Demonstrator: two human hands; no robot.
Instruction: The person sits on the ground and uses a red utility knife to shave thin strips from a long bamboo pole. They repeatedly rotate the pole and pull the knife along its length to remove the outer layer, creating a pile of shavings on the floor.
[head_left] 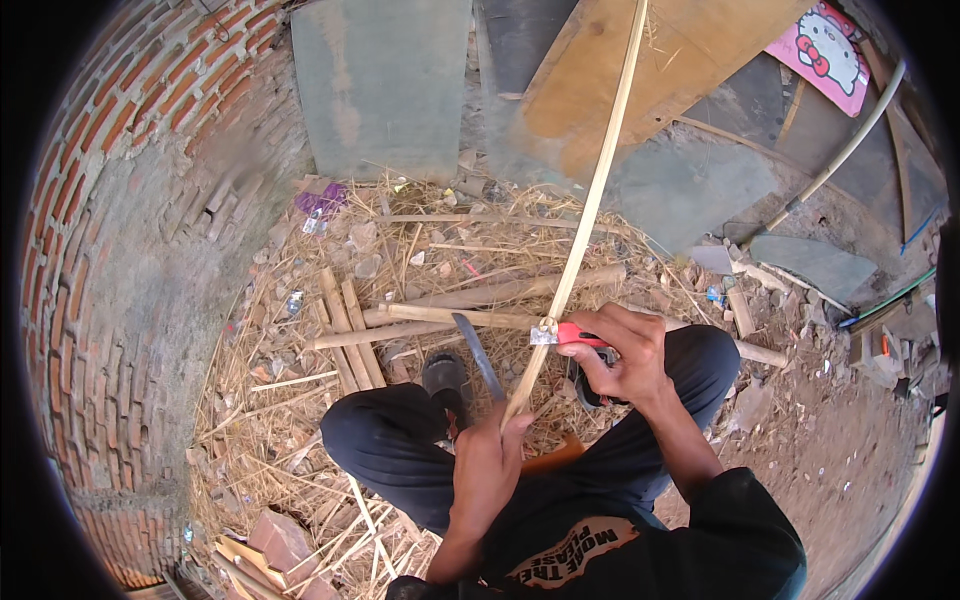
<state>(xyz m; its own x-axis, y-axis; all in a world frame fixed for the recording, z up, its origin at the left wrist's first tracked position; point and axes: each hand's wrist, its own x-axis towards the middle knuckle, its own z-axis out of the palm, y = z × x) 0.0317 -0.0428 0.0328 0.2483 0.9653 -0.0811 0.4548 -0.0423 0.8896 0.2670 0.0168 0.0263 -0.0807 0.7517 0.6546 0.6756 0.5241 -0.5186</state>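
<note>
A long pale bamboo strip [590, 205] rises from between my knees toward the top of the view, bending slightly. My left hand [487, 462] is wrapped round its lower end. Above that, my right hand [628, 352] grips a red utility knife [577, 336], whose wide metal blade lies across the strip. A small pale curl shows at the blade. Between my legs, left of the strip, is a long dark blade [480, 358] like a machete's; its handle end is hidden near my left hand.
Bamboo poles [500, 292] and short planks [345, 325] lie on straw and rubble before me. A brick wall [110, 300] stands at left. Boards [385, 90] lean at the back, with a pink panel [822, 60] and a pale pipe [845, 150] at right. Broken bricks [285, 545] lie at lower left.
</note>
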